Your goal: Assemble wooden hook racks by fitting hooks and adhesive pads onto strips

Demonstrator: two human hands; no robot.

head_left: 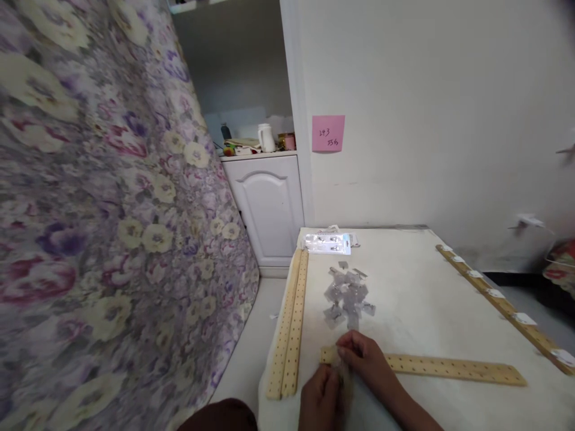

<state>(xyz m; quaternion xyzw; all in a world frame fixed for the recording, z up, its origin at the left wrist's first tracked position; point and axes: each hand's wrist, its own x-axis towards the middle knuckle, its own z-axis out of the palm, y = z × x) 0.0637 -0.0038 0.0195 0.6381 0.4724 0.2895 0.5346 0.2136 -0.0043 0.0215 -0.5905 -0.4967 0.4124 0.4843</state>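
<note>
Both my hands meet at the near edge of a white table [426,299], over the left end of a perforated wooden strip [453,368] that lies across it. My left hand [320,400] is closed around a small clear plastic piece, blurred. My right hand [366,359] pinches at the same spot on the strip's end. Just beyond my hands lies a pile of several small clear plastic pieces [348,296].
Two more wooden strips [290,326] lie side by side along the table's left edge. Another strip with white clips [503,305] runs along the right edge. A clear blister pack [327,243] lies at the far end. Floral fabric [99,227] fills the left, a white cabinet [267,206] stands behind.
</note>
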